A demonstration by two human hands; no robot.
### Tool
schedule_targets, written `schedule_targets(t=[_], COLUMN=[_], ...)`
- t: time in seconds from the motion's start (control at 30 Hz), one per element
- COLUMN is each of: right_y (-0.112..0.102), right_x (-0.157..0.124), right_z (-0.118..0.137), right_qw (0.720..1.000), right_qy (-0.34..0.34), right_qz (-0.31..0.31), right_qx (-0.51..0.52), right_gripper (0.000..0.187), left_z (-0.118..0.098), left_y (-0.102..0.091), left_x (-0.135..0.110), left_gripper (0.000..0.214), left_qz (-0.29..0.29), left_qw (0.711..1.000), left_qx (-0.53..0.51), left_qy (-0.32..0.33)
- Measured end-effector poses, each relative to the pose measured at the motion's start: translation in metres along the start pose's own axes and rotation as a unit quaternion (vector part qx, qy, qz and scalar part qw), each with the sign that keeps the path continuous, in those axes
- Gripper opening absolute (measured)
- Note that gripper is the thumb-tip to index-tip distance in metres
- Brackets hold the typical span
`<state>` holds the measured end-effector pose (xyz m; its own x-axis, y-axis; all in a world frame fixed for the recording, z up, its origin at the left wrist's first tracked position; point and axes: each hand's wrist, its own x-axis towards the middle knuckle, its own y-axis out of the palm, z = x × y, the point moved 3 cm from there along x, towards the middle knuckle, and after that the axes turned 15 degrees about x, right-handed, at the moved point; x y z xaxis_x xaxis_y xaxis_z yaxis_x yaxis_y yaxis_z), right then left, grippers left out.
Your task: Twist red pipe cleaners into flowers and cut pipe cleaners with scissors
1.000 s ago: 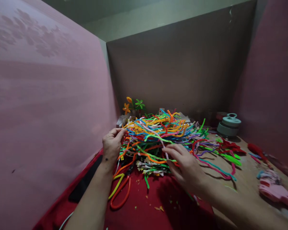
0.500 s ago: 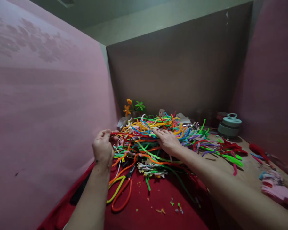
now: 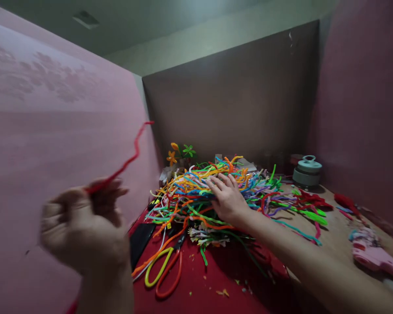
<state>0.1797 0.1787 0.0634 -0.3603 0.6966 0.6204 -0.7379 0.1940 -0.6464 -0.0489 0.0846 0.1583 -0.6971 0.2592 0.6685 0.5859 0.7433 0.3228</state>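
Observation:
My left hand (image 3: 85,226) is raised near the camera at the lower left, blurred, its fingers pinched on one end of a red pipe cleaner (image 3: 131,152) that curves up in front of the pink wall. My right hand (image 3: 227,198) lies flat with spread fingers on top of a big tangled pile of many-coloured pipe cleaners (image 3: 203,187) on the table.
Scissors with orange and yellow handles (image 3: 165,270) lie on the red cloth (image 3: 209,283) before the pile. A black phone (image 3: 140,240) is to their left. Small pipe-cleaner flowers (image 3: 181,152) stand at the back. Grey tape rolls (image 3: 307,171) and a pink glue gun (image 3: 375,257) sit at the right.
My left hand pulled a red pipe cleaner free of the pile and swung up and left toward the camera. My right hand moved from the pile's front edge onto its top.

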Motion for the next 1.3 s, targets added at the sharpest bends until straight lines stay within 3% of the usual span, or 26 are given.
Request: schedule_targets(t=[0.07, 0.1, 0.13, 0.2, 0.27, 0.3, 0.37, 0.43, 0.53, 0.7, 0.8, 0.93, 1.0, 1.17, 1.3], right_y=[-0.011, -0.016, -0.019, -0.024, -0.032, -0.035, -0.041, -0.046, -0.05, -0.052, -0.052, -0.053, -0.055, -0.058, -0.059], right_x=[-0.011, -0.017, -0.023, -0.03, -0.035, -0.037, -0.04, -0.044, -0.052, -0.062, -0.065, -0.067, -0.068, -0.072, -0.074], right_z=[0.024, 0.033, 0.04, 0.047, 0.04, 0.034, 0.02, 0.009, -0.002, -0.015, -0.019, -0.019, -0.02, -0.029, -0.036], right_qw=[0.986, 0.961, 0.916, 0.778, 0.647, 0.596, 0.525, 0.486, 0.464, 0.447, 0.441, 0.449, 0.46, 0.464, 0.477], right_qy=[-0.009, 0.019, 0.057, 0.114, 0.161, 0.173, 0.179, 0.177, 0.182, 0.239, 0.251, 0.239, 0.231, 0.242, 0.261], right_qz=[-0.024, -0.026, -0.011, -0.021, -0.101, -0.14, -0.185, -0.193, -0.216, -0.261, -0.253, -0.239, -0.231, -0.23, -0.243], right_qx=[0.164, 0.274, 0.398, 0.618, 0.739, 0.771, 0.811, 0.834, 0.84, 0.821, 0.824, 0.827, 0.825, 0.82, 0.803], right_gripper=[0.047, 0.045, 0.045, 0.036, 0.025, 0.018, 0.007, 0.007, 0.013, 0.019, 0.02, 0.019, 0.019, 0.019, 0.02], left_z=[-0.005, -0.003, 0.0, 0.008, 0.015, 0.018, 0.024, 0.031, 0.045, 0.065, 0.067, 0.06, 0.059, 0.061, 0.065], left_y=[0.024, 0.035, 0.043, 0.054, 0.058, 0.059, 0.061, 0.065, 0.07, 0.075, 0.079, 0.082, 0.081, 0.076, 0.074], left_x=[-0.034, -0.05, -0.067, -0.095, -0.116, -0.123, -0.132, -0.134, -0.129, -0.112, -0.106, -0.105, -0.106, -0.104, -0.106], left_gripper=[0.005, 0.005, 0.004, 0.005, 0.006, 0.007, 0.008, 0.008, 0.01, 0.022, 0.028, 0.038, 0.037, 0.031, 0.03], left_qz=[0.081, 0.138, 0.191, 0.292, 0.356, 0.375, 0.397, 0.4, 0.363, 0.236, 0.204, 0.223, 0.234, 0.239, 0.263], left_qw=[0.995, 0.988, 0.978, 0.951, 0.928, 0.919, 0.906, 0.894, 0.872, 0.822, 0.774, 0.703, 0.705, 0.756, 0.767], left_qx=[-0.059, -0.069, -0.071, -0.053, -0.046, -0.045, -0.052, -0.072, -0.133, -0.176, -0.227, -0.331, -0.337, -0.297, -0.28], left_qy=[0.003, -0.021, -0.044, -0.086, -0.102, -0.112, -0.139, -0.187, -0.3, -0.488, -0.555, -0.589, -0.579, -0.531, -0.513])
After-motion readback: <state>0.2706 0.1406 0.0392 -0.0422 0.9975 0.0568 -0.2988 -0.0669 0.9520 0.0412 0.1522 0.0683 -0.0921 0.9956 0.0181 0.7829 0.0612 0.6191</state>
